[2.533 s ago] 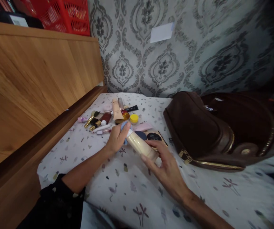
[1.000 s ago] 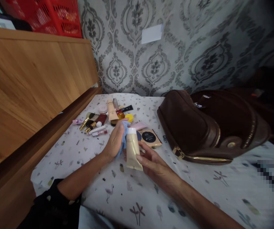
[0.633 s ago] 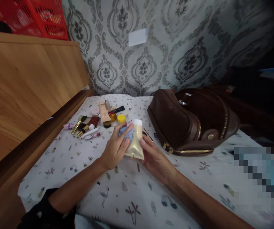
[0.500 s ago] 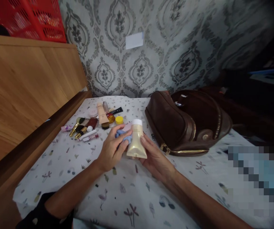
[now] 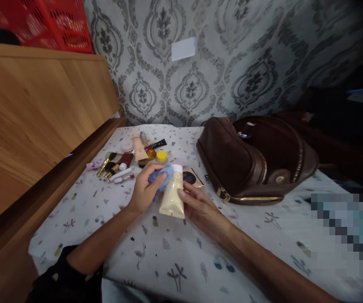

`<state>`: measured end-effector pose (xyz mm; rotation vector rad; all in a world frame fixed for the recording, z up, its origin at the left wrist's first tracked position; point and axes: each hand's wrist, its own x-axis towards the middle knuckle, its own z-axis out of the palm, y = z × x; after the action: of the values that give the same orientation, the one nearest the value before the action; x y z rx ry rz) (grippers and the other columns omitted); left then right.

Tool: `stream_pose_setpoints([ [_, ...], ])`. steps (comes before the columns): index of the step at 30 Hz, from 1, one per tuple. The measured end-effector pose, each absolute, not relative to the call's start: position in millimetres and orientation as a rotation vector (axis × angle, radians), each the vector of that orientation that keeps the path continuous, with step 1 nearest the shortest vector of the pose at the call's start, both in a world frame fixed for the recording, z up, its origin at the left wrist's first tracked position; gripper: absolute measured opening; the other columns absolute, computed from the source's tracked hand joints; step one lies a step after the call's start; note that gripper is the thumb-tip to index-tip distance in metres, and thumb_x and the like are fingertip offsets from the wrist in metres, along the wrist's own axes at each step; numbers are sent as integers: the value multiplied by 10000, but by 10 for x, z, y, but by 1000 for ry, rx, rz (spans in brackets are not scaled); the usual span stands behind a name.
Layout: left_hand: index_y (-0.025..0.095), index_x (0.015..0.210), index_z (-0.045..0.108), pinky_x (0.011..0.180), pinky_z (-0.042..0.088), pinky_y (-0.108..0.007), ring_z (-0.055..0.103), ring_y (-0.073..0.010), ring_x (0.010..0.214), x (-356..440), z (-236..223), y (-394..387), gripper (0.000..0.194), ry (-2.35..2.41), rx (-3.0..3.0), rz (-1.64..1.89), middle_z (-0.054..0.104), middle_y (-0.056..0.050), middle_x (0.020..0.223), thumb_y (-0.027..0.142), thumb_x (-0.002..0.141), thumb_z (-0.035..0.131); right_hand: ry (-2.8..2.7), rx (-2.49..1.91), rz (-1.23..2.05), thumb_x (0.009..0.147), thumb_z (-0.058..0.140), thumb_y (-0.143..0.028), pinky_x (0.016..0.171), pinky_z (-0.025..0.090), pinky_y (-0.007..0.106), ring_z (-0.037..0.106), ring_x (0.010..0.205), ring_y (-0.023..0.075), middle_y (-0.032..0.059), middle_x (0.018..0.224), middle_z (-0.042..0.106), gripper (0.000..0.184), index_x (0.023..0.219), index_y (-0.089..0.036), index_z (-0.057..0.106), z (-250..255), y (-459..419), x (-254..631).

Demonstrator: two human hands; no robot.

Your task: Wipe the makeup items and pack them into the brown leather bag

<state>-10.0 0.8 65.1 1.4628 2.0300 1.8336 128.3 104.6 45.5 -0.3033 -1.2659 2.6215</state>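
A pale yellow squeeze tube (image 5: 173, 196) with a white cap is gripped by my right hand (image 5: 202, 207), its flat crimped end tilted down toward me. My left hand (image 5: 145, 189) is closed on a bunched blue cloth (image 5: 160, 179), which presses against the tube's left side near the cap. Behind the tube, a flat compact with a dark round centre (image 5: 190, 178) lies on the patterned tablecloth (image 5: 156, 261). A small yellow-lidded jar (image 5: 161, 156) stands just past my left hand.
Makeup items lie at the back left: a peach tube (image 5: 139, 147), a black tube (image 5: 160, 144), brushes (image 5: 112, 170) and a lip gloss (image 5: 124, 179). A brown leather bag (image 5: 231, 164) stands on the right. A wooden cabinet (image 5: 42, 109) borders the left, with a red basket (image 5: 70, 25) on top.
The tube has tilted and shifted slightly down and left. My left hand has brought the blue cloth up against its side, and the compact behind it has come into sight. The view has shifted slightly.
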Motion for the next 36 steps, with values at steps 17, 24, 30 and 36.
stream_pose_setpoints([
  [17, 192, 861, 730, 767, 521, -328, 636, -189, 816, 27, 746, -49, 231, 1478, 1737, 1449, 682, -68, 870, 413, 872, 663, -1078, -568, 2443, 655, 796, -607, 463, 386, 203, 507, 573, 101, -25, 662, 591, 481, 838, -186, 651, 515, 1141, 1269],
  [24, 204, 932, 681, 854, 495, -326, 615, -191, 913, -35, 645, -2, 201, 1887, 1439, 1909, 658, -39, 940, 395, 879, 651, -1229, -419, 2574, 677, 767, -634, 367, 225, 171, 419, 519, 75, -24, 687, 559, 496, 801, -202, 557, 551, 1028, 1302],
  [30, 205, 954, 698, 819, 523, -315, 620, -177, 895, 148, 612, -25, 131, 1861, 1919, 1646, 635, -60, 961, 310, 898, 642, -1086, -435, 2567, 655, 802, -603, 441, 353, 179, 441, 536, 79, -48, 639, 530, 470, 787, -210, 579, 505, 1021, 1292],
  [36, 185, 1000, 705, 789, 555, -313, 648, -182, 886, 323, 623, -71, 167, 1531, 2185, 1319, 656, -95, 976, 288, 930, 593, -1069, -515, 2545, 743, 746, -572, 529, 428, 223, 520, 573, 110, -15, 622, 574, 407, 712, -187, 617, 487, 1126, 1305],
])
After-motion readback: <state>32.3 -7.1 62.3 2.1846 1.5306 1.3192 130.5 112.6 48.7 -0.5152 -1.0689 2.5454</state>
